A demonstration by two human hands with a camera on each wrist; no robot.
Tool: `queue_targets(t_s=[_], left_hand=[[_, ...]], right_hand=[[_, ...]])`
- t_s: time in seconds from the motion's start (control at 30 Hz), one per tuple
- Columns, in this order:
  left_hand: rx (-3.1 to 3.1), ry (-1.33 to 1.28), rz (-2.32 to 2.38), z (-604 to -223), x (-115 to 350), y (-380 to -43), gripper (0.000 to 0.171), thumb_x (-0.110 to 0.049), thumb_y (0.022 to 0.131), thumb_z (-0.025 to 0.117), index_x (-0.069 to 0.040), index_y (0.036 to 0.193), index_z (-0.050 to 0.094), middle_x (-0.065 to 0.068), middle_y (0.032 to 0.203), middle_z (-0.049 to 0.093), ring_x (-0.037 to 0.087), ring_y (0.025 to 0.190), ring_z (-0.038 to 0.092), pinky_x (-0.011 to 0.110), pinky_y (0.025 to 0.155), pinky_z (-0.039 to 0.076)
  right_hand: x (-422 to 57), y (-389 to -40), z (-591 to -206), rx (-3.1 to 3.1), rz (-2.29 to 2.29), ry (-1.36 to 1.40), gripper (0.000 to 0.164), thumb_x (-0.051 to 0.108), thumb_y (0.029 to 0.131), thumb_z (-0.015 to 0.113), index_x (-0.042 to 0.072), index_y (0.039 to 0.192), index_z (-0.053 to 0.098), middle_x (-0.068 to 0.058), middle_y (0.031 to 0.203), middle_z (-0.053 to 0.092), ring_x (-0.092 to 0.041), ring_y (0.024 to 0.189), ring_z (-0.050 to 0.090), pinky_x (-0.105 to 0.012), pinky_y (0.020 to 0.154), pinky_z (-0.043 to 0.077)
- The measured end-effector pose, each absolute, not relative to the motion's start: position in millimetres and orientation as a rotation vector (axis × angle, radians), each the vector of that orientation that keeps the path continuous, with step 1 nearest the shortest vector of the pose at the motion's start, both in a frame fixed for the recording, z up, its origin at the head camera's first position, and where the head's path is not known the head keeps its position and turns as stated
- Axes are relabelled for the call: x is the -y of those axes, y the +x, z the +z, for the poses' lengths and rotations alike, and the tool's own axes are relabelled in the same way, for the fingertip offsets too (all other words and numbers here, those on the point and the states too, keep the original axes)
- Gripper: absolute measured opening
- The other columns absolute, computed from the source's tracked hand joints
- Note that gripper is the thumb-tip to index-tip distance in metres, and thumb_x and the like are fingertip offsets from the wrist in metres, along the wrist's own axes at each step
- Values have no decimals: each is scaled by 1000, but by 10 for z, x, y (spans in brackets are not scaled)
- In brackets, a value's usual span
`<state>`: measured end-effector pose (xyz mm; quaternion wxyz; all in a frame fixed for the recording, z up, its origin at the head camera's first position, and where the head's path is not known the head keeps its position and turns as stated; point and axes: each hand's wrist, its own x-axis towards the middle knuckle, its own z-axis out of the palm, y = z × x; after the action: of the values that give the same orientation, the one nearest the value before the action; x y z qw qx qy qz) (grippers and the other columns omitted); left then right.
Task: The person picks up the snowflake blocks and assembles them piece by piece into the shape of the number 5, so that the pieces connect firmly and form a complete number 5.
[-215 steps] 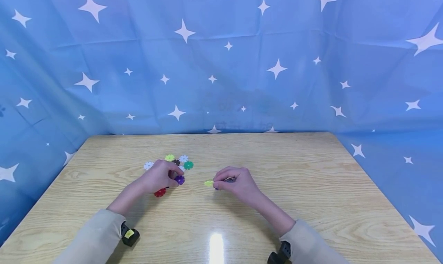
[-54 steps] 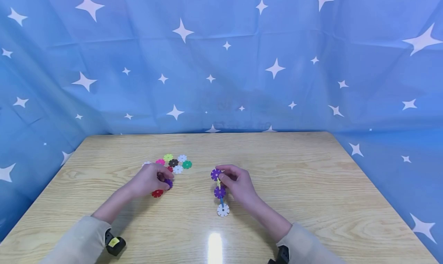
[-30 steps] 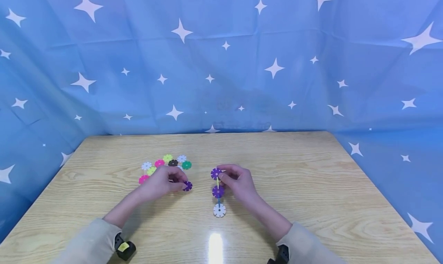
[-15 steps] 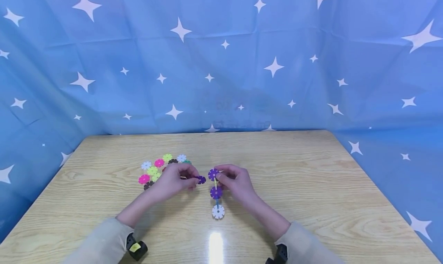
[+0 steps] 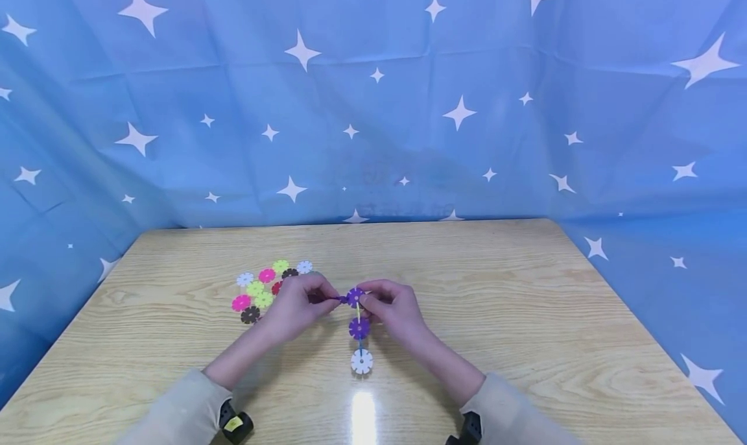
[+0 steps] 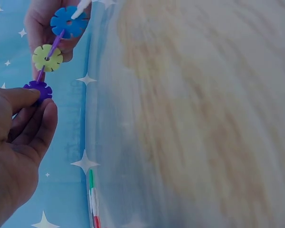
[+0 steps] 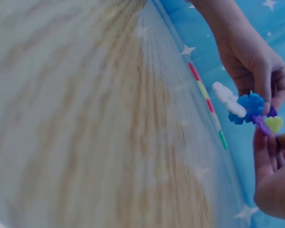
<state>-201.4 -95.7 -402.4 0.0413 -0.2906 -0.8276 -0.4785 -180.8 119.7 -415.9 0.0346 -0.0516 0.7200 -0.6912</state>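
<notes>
My left hand [image 5: 296, 310] pinches a dark purple notched flower disc [image 6: 38, 90] between thumb and fingers. My right hand [image 5: 395, 313] pinches the top of a chain of interlocked discs, at its upper purple disc [image 5: 355, 297]. Below that come a yellow disc [image 6: 47, 58], a second purple disc [image 5: 359, 328], a blue disc [image 6: 69, 22] and a white disc [image 5: 362, 361] at the bottom. In the head view, the left hand's disc appears edge-on, right at the rim of the upper purple one. Fingers hide part of both discs.
Left of the hands, loose flower discs lie on the wooden table [image 5: 496, 289]: pink [image 5: 241, 303], yellow [image 5: 264, 300], black [image 5: 250, 314], white [image 5: 245, 279] and others, some hidden behind the left hand. A blue star-patterned cloth [image 5: 373, 108] hangs behind the table.
My left hand has picked up a purple disc from the loose pile and carried it right to the chain. The right hand has raised the chain upright and shifted it slightly left.
</notes>
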Motion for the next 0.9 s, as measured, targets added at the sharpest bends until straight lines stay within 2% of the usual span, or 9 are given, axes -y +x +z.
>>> queue_targets(t_s=[0.13, 0.37, 0.73, 0.9], left_hand=[[2507, -885, -1426, -4022, 944, -2007, 16, 7, 84, 79, -8, 87, 77, -1, 84, 70, 11, 73, 64, 26, 64, 57], [2435, -905, -1369, -4054, 925, -2022, 15, 10, 83, 79, -5, 84, 77, 2, 81, 73, 11, 68, 65, 25, 59, 56], [2455, -876, -1416, -4089, 934, -2029, 17, 11, 82, 79, -5, 86, 78, 3, 82, 71, 13, 72, 65, 26, 64, 58], [2493, -800, -1412, -4075, 936, -2024, 16, 7, 82, 81, -8, 86, 77, -1, 82, 71, 11, 72, 65, 26, 65, 58]], right_hand=[[-1185, -1804, -4149, -2224, -2133, -128, 23, -4, 94, 67, -8, 117, 70, -11, 95, 72, -16, 76, 68, -29, 72, 61], [-1144, -1800, -4126, -2198, -2153, -111, 24, -2, 95, 68, -9, 118, 70, -15, 102, 72, -16, 79, 70, -32, 77, 62], [-1156, -1852, -4212, -2119, -2124, -53, 24, 2, 97, 66, -5, 119, 69, -14, 103, 70, -17, 85, 68, -31, 80, 60], [-1146, -1838, -4199, -2104, -2154, -84, 31, 3, 95, 68, -7, 124, 67, -17, 112, 71, -23, 94, 71, -33, 84, 60]])
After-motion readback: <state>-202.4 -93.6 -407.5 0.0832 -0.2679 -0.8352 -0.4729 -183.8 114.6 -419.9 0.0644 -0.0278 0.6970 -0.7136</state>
